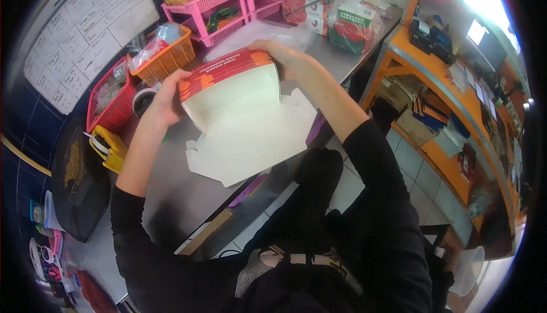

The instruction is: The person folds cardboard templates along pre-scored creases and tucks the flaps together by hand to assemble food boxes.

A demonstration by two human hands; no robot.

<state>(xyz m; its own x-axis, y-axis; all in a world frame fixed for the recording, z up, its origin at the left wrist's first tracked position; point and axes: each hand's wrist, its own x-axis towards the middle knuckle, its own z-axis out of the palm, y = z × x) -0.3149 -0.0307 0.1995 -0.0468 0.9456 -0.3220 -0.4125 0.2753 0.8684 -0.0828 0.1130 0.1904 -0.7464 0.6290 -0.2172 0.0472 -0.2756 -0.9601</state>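
A red and white cardboard food box (231, 74) is held up over the grey metal table (188, 168), its white inside and long unfolded flap turned towards me. My left hand (171, 97) grips the box's left end, the thumb along the red printed side. On the far right corner, my right hand (280, 59) has its fingers wrapped over the box; some fingertips are hidden behind it. The white flap (250, 142) with notched tabs slopes down towards the table's near edge.
Behind stand pink tiered baskets (208, 11), an orange basket (165, 56), a red basket (108, 93) and a plastic-wrapped stack of boxes (353, 28). A yellow holder (111, 148) sits by my left forearm. An orange shelf unit (421, 56) is at right.
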